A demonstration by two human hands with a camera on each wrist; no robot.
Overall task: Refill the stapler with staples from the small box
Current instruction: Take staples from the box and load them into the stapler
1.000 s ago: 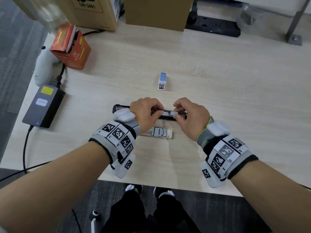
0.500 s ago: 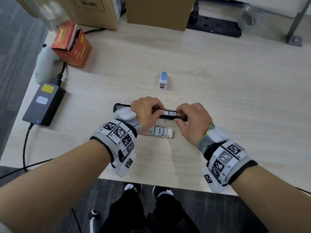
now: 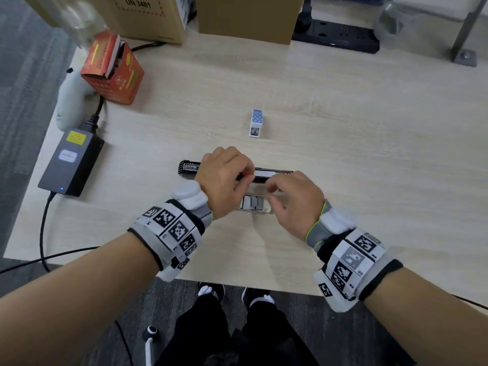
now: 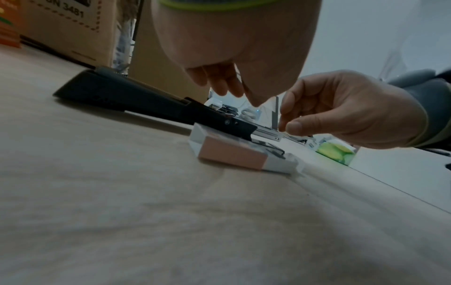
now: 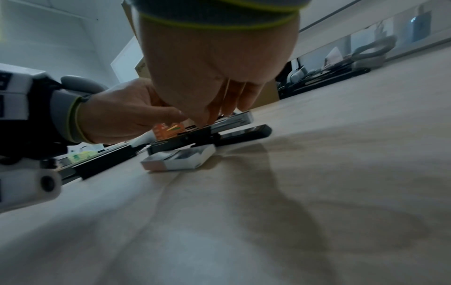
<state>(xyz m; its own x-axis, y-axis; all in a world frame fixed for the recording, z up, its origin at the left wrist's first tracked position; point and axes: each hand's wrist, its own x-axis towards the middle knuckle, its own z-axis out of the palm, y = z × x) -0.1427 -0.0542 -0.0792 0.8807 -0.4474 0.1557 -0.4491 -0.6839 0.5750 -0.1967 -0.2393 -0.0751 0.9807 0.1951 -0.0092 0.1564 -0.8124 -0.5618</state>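
- Black stapler (image 3: 190, 167), one, lies opened flat across the middle of the wooden worktop (image 3: 343, 143), its metal staple channel (image 3: 272, 172) exposed.
- One small box (image 3: 253, 203) of staples sits open just nearer the front edge, touching the stapler.
- Left hand (image 3: 224, 178) curls over the stapler's middle, fingertips pinching something red and thin there; what it is cannot be told.
- Right hand (image 3: 295, 199) hovers over box and channel, fingers loosely curled, thumb near forefinger; whether it holds staples cannot be told.
- One blue-dotted little box (image 3: 256, 122) stands behind; one orange carton (image 3: 113, 72) and one power brick (image 3: 71, 159) lie by the left edge.
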